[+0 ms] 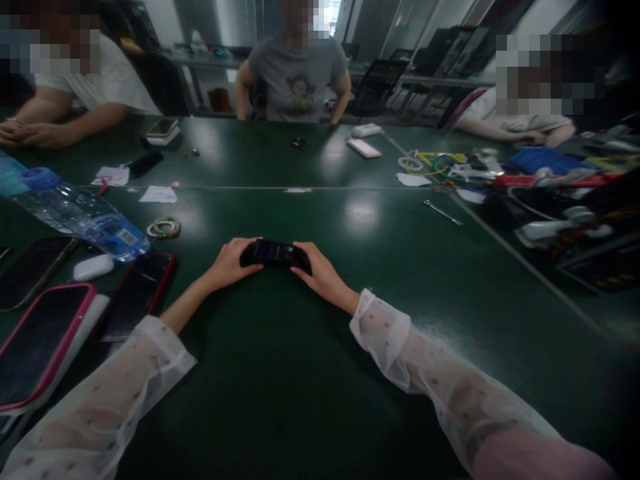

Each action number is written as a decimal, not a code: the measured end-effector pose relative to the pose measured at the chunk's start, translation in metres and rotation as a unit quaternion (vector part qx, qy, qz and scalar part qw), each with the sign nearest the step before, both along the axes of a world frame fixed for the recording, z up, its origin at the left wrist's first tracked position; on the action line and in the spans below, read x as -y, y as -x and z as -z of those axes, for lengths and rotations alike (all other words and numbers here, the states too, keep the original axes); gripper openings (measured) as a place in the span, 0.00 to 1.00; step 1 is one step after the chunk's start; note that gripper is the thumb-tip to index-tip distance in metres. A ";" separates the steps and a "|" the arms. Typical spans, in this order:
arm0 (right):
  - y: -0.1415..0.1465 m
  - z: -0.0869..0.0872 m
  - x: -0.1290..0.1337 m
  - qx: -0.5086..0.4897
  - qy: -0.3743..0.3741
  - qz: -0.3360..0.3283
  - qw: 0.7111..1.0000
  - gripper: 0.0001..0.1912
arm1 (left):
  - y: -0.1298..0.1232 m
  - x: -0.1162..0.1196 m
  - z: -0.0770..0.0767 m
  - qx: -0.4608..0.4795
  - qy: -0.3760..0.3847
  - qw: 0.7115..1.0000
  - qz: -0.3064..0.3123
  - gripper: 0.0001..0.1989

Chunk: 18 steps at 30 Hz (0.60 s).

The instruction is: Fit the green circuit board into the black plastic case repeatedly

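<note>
- Left fingers (253,269) of mine are closed around the left end of a small black device (275,254), thumb along its near edge.
- Right fingers (300,273) of mine grip its other end in the same way, so the device spans the space between my two hands, its screen showing small light marks. Whether it touches the green worktop (280,373) beneath, I cannot tell.
- To the left of my fingers and slightly beyond them lies a beaded bracelet (164,228); farther left, a clear bottle with a blue cap (90,213) lies on its side.
- Nearer me than that bottle, left of my fingers, are a red-edged phone (137,293), a small white case (93,267), a pink-edged phone (43,340) and a dark phone (37,270).
- Beyond my fingers to the right is a wrench (443,212), and past it a tangle of cables (430,162) beside a blue tray (547,162).
- Straight ahead, well past my fingers, a person in a grey shirt (303,80) is at the far edge; two others sit to either side.
</note>
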State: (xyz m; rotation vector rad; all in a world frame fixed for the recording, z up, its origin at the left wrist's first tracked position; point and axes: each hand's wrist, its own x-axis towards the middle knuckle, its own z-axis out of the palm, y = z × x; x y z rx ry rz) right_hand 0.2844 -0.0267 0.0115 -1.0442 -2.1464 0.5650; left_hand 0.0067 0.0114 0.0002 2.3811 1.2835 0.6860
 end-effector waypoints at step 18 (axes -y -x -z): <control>0.000 0.003 -0.003 -0.013 -0.001 0.001 1.000 0.30 | 0.002 0.000 0.001 0.029 0.030 0.999 -0.009 0.34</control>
